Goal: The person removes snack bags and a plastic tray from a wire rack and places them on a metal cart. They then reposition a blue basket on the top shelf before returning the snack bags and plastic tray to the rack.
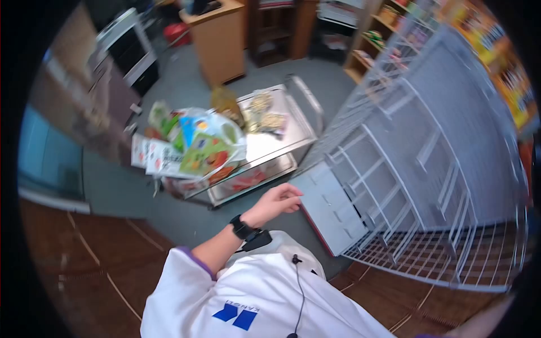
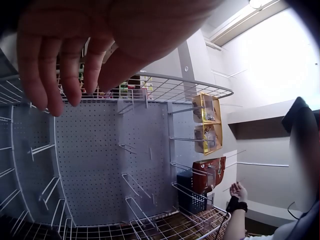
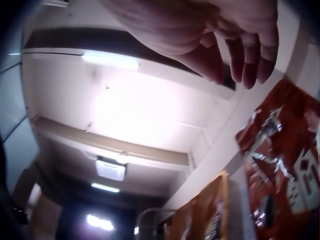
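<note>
My left hand (image 1: 274, 204) hangs in front of my body with loosely bent fingers and holds nothing. In the left wrist view the same hand (image 2: 75, 50) spans the top, fingers pointing down before a pegboard rack (image 2: 90, 160) with bare hooks. My right hand (image 2: 239, 192) is raised at the rack's far end, close to a red package (image 2: 210, 172) hanging there. The right wrist view shows this hand (image 3: 220, 30) with relaxed fingers and nothing between them, above a shiny red packet (image 3: 285, 165). In the head view only the right forearm (image 1: 487, 321) shows.
A trolley (image 1: 270, 149) carries a full plastic bag (image 1: 228, 132) and packs of nuts (image 1: 273, 121). White boxes (image 1: 332, 211) stand by the wire rack (image 1: 428, 262). Yellow packages (image 2: 207, 137) hang above a dark blue basket (image 2: 187, 195). Behind are a wooden cabinet (image 1: 217, 48) and shelves.
</note>
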The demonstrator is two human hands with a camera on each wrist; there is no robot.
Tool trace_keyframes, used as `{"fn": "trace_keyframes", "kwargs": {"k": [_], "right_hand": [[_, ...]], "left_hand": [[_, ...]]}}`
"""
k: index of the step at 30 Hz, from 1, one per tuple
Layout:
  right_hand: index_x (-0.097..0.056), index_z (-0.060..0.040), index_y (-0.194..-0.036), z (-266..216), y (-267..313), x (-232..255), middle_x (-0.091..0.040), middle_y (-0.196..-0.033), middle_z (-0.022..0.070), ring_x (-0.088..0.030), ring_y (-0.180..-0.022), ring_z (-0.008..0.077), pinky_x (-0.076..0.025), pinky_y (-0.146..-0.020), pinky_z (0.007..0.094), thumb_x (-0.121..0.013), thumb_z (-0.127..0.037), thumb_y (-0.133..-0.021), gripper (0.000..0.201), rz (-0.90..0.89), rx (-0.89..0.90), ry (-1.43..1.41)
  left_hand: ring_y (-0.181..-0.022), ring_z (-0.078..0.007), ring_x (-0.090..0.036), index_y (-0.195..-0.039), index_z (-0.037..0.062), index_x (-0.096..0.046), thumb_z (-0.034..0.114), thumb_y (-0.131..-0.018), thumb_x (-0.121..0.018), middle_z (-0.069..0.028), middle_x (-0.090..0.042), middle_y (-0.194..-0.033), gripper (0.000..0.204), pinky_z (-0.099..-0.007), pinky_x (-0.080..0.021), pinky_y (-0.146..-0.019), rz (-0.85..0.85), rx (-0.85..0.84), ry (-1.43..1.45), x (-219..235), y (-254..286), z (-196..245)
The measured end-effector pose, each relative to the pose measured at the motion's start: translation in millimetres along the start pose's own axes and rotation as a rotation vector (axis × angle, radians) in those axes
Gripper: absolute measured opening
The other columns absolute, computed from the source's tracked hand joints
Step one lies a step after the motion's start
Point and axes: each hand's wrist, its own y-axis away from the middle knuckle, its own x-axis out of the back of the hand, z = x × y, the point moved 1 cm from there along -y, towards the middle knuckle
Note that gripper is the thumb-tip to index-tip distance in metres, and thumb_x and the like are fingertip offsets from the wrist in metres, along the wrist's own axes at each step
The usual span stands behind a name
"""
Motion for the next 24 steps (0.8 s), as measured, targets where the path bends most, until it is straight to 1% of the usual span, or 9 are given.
{"fn": "trace_keyframes", "kwargs": {"k": [2,4,6,7,8,11,16,19,24], "right_hand": [[-0.05,0.0037,-0.11,-14,37,-9,-0.058,-0.104,0.0153,-0.057,-0.092,0.023,-0.047,-0.081,0.0329,-0.049,-0.016,-0.095,0.024,-0.215,0.246,0.013],[-0.05,0.0033,-0.112,-3,94,-27,-0.058,-0.104,0.0151,-0.056,-0.092,0.0235,-0.046,-0.084,0.0335,-0.049,-0.018,-0.096,0.027,-0.283,0.209,0.221],[-0.062,-0.0006,-0.099,68,146,-37,-0.065,-0.088,0.0097,-0.062,-0.078,0.0196,-0.047,-0.071,0.0344,-0.046,-0.018,-0.09,0.025,-1.009,0.517,-0.214],[-0.065,-0.0041,-0.099,29,181,-91,-0.067,-0.089,0.0113,-0.064,-0.082,0.0234,-0.05,-0.073,0.0309,-0.063,-0.016,-0.083,0.02,-1.346,0.583,-0.334],[-0.06,0.0,-0.1,-63,196,-137,-0.063,-0.089,0.0084,-0.059,-0.079,0.0166,-0.048,-0.07,0.0279,-0.049,-0.016,-0.095,0.019,-1.284,0.49,-0.276],[-0.065,0.0002,-0.091,-17,299,-198,-0.066,-0.085,0.0111,-0.064,-0.076,0.0231,-0.049,-0.071,0.0292,-0.059,-0.002,-0.083,0.011,-1.256,-0.193,-0.331],[-0.065,0.0027,-0.095,-5,395,-257,-0.068,-0.088,0.0097,-0.064,-0.082,0.0145,-0.049,-0.072,0.0256,-0.055,-0.003,-0.088,0.014,-1.253,-0.689,-0.536],[-0.064,0.0013,-0.099,-31,403,-270,-0.068,-0.091,0.009,-0.064,-0.085,0.0144,-0.049,-0.076,0.0249,-0.057,-0.008,-0.089,0.015,-1.302,-0.773,-0.657],[-0.062,-0.0027,-0.103,-45,401,-283,-0.067,-0.092,0.0068,-0.064,-0.085,0.0154,-0.048,-0.077,0.0268,-0.055,-0.016,-0.091,0.02,-1.18,-0.597,-0.668]], "left_hand": [[-0.087,-0.0105,-0.059,-0.108,0.007,-0.055,0.017,-0.091,-0.057,-0.0015,-0.059,-0.097,0.02,-0.0245,-0.049,-0.077,0.053,0.023,0.02,11,1,-8],[-0.087,-0.0108,-0.058,-0.109,0.0073,-0.055,0.018,-0.092,-0.056,-0.0029,-0.059,-0.097,0.02,-0.0261,-0.049,-0.078,0.074,0.062,-0.025,21,-2,-13],[-0.087,-0.0106,-0.058,-0.109,0.0073,-0.055,0.018,-0.092,-0.056,-0.0027,-0.059,-0.097,0.021,-0.0258,-0.049,-0.077,0.099,0.05,-0.031,34,-4,-17],[-0.087,-0.0103,-0.058,-0.11,0.0074,-0.055,0.019,-0.092,-0.056,-0.0026,-0.059,-0.098,0.021,-0.0256,-0.049,-0.076,0.115,0.035,-0.051,43,-4,-16],[-0.087,-0.0103,-0.058,-0.11,0.0074,-0.055,0.019,-0.092,-0.056,-0.0026,-0.059,-0.098,0.021,-0.0256,-0.049,-0.076,0.125,0.04,-0.051,51,-4,-13],[-0.078,-0.0087,-0.057,-0.108,0.0061,-0.057,0.017,-0.09,-0.057,-0.0013,-0.06,-0.088,0.022,-0.0257,-0.049,-0.068,0.214,-0.139,-0.146,88,-10,4],[-0.081,-0.0211,-0.061,-0.111,0.0021,-0.057,0.011,-0.084,-0.057,-0.0117,-0.062,-0.096,0.028,-0.0321,-0.049,-0.072,0.545,-0.492,-0.835,185,-25,93],[-0.103,-0.0362,-0.054,-0.118,0.0018,-0.054,0.006,-0.08,-0.054,-0.0197,-0.057,-0.112,0.038,-0.041,-0.045,-0.089,0.618,-0.602,-1.218,250,-51,132],[-0.123,-0.0355,-0.043,-0.133,0.0096,-0.043,0.004,-0.075,-0.057,-0.0163,-0.036,-0.142,0.06,-0.0401,-0.042,-0.097,0.52,-0.395,-1.483,318,-122,169]]}}
